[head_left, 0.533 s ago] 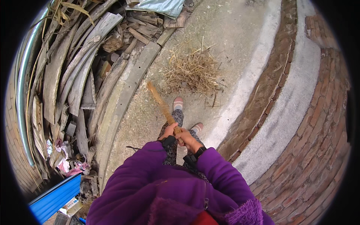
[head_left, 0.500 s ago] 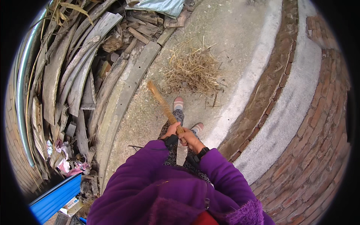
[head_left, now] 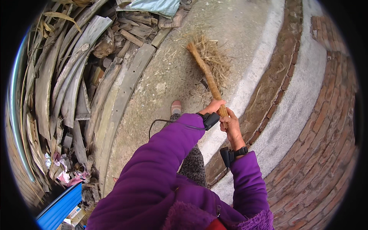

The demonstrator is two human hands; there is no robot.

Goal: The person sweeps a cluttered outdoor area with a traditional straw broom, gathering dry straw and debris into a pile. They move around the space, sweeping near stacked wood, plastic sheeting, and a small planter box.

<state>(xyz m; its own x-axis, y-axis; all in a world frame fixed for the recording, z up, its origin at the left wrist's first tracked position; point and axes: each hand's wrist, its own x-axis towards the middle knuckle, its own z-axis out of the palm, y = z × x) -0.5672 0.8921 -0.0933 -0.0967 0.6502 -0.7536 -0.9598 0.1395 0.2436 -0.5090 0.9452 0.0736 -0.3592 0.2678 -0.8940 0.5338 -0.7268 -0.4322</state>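
Observation:
My left hand [head_left: 212, 106] and my right hand [head_left: 231, 126] are both closed around a yellow-brown straw broom [head_left: 207, 73], the right one lower on its handle. The broom slants up and away from me, and its far end overlaps a loose pile of dry straw [head_left: 218, 57] on the concrete path [head_left: 165, 73]. Black devices [head_left: 210, 119] sit on both wrists, a cable looping from the left one. My pink shoe [head_left: 176, 106] shows left of the broom.
Weathered planks [head_left: 73, 69] and scrap wood are heaped along the left, with a pale sheet [head_left: 151, 7] on top and a blue panel [head_left: 61, 203] at lower left. A white strip [head_left: 257, 69], a dirt channel [head_left: 278, 74] and a brick surface [head_left: 318, 145] run along the right.
My hands and the broom have swung right and forward, its end now over the straw pile, which looks shifted and blurred. My right foot is no longer visible.

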